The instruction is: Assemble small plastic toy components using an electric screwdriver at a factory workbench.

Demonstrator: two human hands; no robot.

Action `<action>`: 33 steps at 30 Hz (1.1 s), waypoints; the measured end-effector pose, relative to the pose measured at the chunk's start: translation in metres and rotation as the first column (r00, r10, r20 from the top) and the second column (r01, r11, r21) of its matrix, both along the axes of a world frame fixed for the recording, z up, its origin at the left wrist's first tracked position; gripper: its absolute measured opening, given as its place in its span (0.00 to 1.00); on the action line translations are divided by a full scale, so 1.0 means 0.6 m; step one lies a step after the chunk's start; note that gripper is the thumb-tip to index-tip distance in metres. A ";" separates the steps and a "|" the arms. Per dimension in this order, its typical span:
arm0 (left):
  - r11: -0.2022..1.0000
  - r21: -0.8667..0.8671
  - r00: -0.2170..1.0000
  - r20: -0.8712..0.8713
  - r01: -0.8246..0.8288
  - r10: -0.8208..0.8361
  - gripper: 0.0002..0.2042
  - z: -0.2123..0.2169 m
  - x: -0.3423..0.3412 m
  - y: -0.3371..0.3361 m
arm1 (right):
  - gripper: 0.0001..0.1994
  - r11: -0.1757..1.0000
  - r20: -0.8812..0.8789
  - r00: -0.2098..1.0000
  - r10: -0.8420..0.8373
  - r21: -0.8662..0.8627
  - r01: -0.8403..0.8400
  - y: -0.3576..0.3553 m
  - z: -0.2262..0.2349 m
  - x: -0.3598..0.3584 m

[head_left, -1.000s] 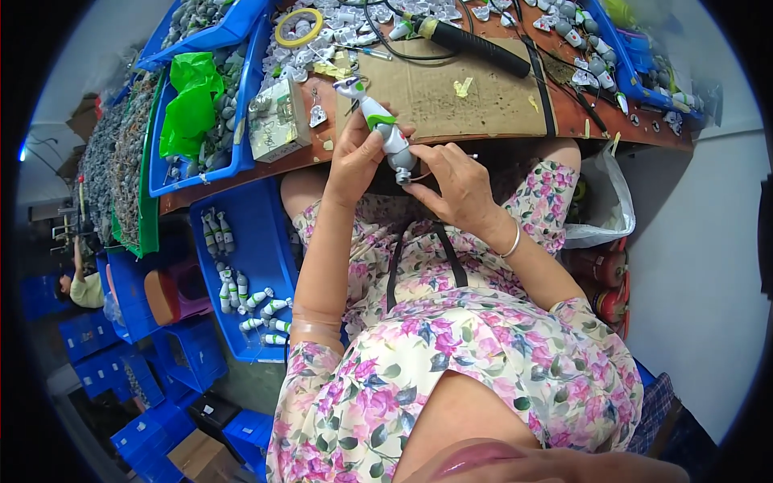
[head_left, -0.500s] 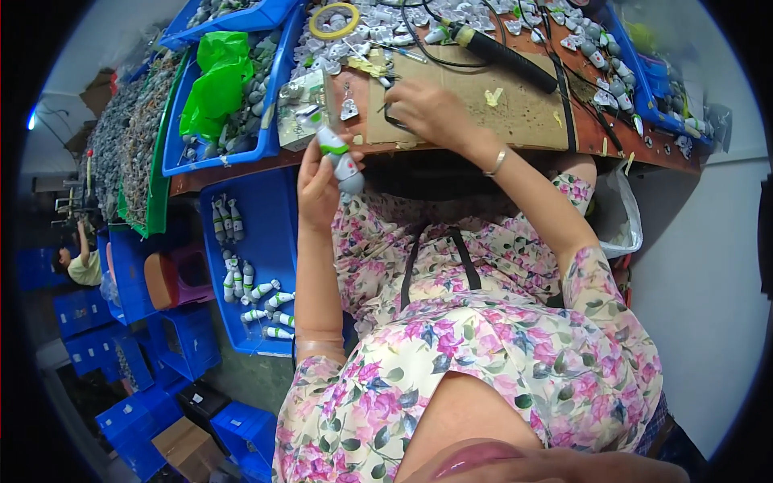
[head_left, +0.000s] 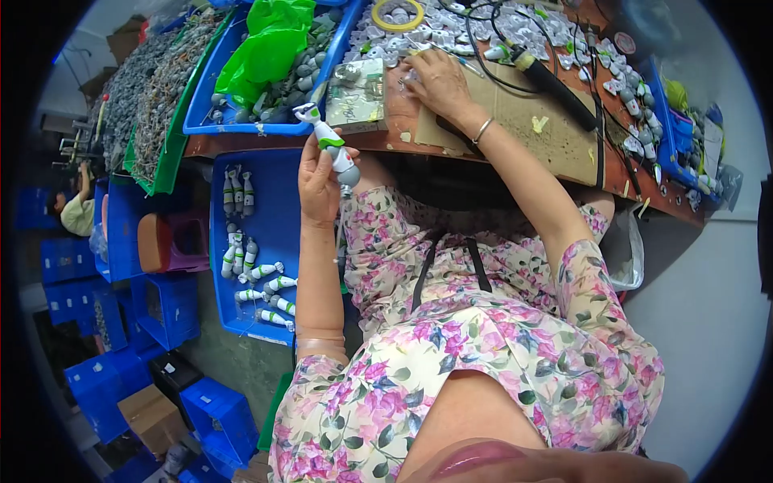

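Observation:
My left hand [head_left: 318, 181] holds a small white, green and grey toy figure [head_left: 330, 143] upright, just below the edge of the wooden workbench [head_left: 515, 173]. My right hand [head_left: 436, 80] reaches out over the bench and rests fingers-down among small white parts [head_left: 419, 36] near a clear packet [head_left: 358, 97]. I cannot tell whether its fingers pinch a part. A bracelet sits on that wrist.
A blue tray [head_left: 270, 233] below the bench holds several finished toy figures. A soldering iron [head_left: 555, 84] with its cable lies on the bench. A yellow tape roll [head_left: 396, 14], a green bag [head_left: 270, 44] in a blue bin, and stacked blue crates [head_left: 105, 378] surround me.
My right hand left the toy and reached further out onto the bench among the small parts. My left hand kept the toy and lowered it toward the bench edge.

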State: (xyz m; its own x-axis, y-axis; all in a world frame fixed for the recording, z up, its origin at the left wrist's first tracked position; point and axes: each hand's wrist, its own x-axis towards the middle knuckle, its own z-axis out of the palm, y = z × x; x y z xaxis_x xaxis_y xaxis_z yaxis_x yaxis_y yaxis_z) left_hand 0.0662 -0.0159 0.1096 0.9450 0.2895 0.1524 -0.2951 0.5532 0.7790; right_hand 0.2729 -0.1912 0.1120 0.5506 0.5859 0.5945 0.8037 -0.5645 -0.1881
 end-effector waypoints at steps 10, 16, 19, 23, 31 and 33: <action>0.988 0.052 0.988 -0.033 -0.147 0.149 0.22 0.000 -0.008 -0.011 | 0.17 0.967 -0.336 0.916 0.220 0.201 -0.158 0.073 -0.001 0.028; 0.996 0.029 0.993 -0.077 -0.085 0.087 0.20 -0.004 0.000 0.011 | 0.19 0.994 -0.297 0.954 0.050 0.111 -0.017 0.067 0.002 0.008; 0.990 0.079 0.990 -0.059 -0.121 0.125 0.21 0.003 -0.002 0.007 | 0.16 0.969 -0.095 0.994 0.051 0.247 -0.026 0.052 -0.003 0.000; 0.991 0.080 0.994 0.006 -0.107 0.107 0.21 0.013 -0.020 0.014 | 0.13 0.877 -0.047 0.991 0.129 0.471 -0.092 0.017 0.038 -0.057; 0.998 -0.054 0.998 0.065 -0.013 0.016 0.21 0.030 0.021 -0.029 | 0.17 0.744 -0.857 -0.237 0.457 0.515 -0.426 -0.049 0.018 -0.283; 0.999 0.036 0.998 0.053 0.035 -0.037 0.20 0.034 0.037 -0.049 | 0.19 0.750 -0.762 -0.384 0.521 0.624 -0.222 -0.049 -0.004 -0.310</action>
